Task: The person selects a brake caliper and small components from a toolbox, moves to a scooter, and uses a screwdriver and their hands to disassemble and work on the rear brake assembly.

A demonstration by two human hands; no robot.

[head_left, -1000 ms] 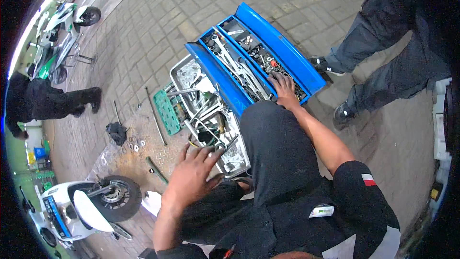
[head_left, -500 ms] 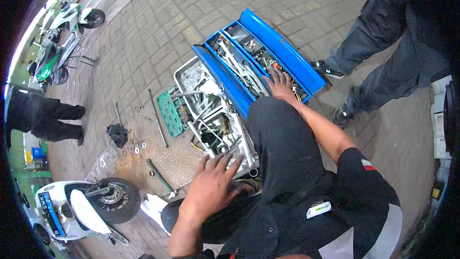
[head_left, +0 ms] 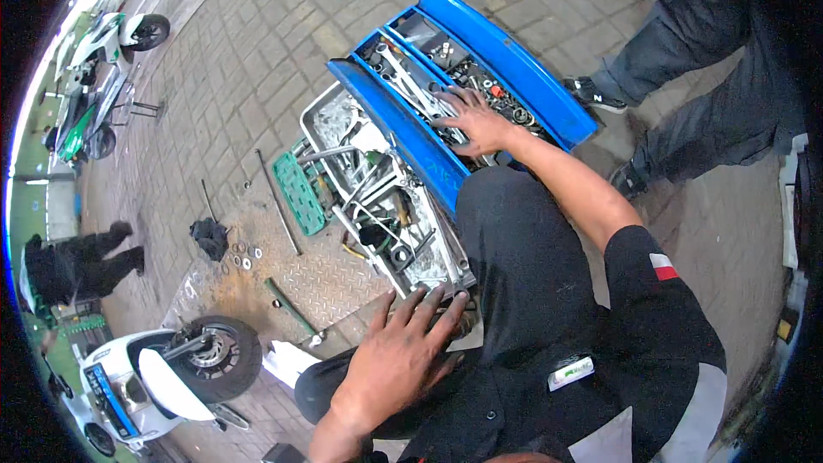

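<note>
My right hand (head_left: pixel 476 124) reaches into the open blue toolbox (head_left: pixel 553 103), fingers spread over a row of combination wrenches (head_left: pixel 399 73); whether the fingertips touch them I cannot tell. The neighbouring compartment holds small metal parts (head_left: pixel 517 114). My left hand (head_left: pixel 403 347) hovers over my bent leg near the lower edge of a metal tray (head_left: pixel 310 111), its fingers apart and empty. The tray lies beside the toolbox, full of loose tools. A green plastic case (head_left: pixel 296 193) sits at the tray's left.
Rusty checker plate (head_left: pixel 334 283) carries rods and washers. A white scooter (head_left: pixel 171 377) is at lower left, another two-wheeler (head_left: pixel 94 86) at upper left. A person (head_left: pixel 77 266) is at the left; another person's legs (head_left: pixel 686 26) stand right of the toolbox.
My right hand has moved up and leftward from the small parts toward the wrenches. My left hand has shifted right and down. The person at left has moved lower in view.
</note>
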